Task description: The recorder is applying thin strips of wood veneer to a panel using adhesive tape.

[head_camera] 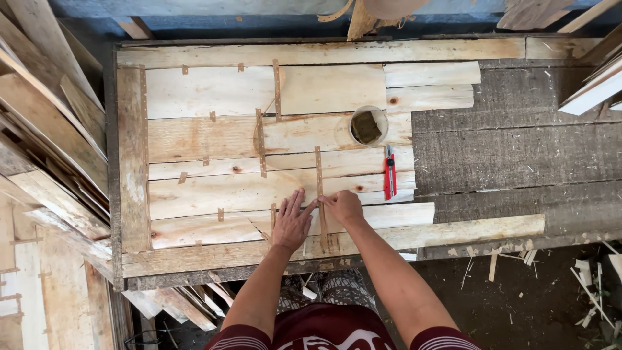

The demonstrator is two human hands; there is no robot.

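The left hand point(291, 222) lies flat with its fingers point(297, 202) spread and extended, palm pressed onto the veneer sheets point(214, 191); it grips nothing. The right hand point(345, 207) is loosely curled, its fingertips point(326, 201) pinched on or pressing a thin brown tape strip point(319, 188) that runs upright across a seam between two sheets. Whether the strip is truly pinched or only pressed down cannot be told. The two hands almost meet at the strip, left of it and right of it.

The sheets lie side by side in long horizontal bands on a rough wooden table point(518, 155), joined here and there by more short bits of tape. A red utility knife point(389, 174) rests on the sheets just right of the hands, and a round tape roll point(367, 126) stands above it. Stacks of loose veneer point(45, 129) lean at the left; scraps litter the dark floor point(551, 291) at lower right.

Both forearms reach forward from the bottom edge, converging towards the table's near side, wrists low.
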